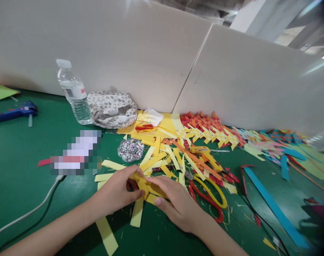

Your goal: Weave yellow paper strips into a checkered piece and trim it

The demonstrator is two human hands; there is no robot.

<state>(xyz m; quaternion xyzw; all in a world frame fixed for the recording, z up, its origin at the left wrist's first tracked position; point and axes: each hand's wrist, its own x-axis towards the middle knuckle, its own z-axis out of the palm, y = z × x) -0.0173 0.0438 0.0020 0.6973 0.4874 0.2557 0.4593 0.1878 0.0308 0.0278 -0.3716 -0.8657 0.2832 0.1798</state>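
Observation:
Yellow paper strips are folded across one another between my two hands. My left hand is closed on them from the left, thumb and index finger pinching the fold. From the right, my right hand grips the strips, its fingers over the top and its thumb below. Part of the fold is hidden behind my fingers. A pale yellow strip hangs down under the fold, and another lies below my left wrist. Just right of my right hand are scissors with red and yellow handles.
A yellow glue gun lies among paper scraps behind the scissors. Googly eyes in a clear case, a water bottle and a patterned cloth bag stand farther back. Woven paper fish line the partition. A blue glue gun is far left.

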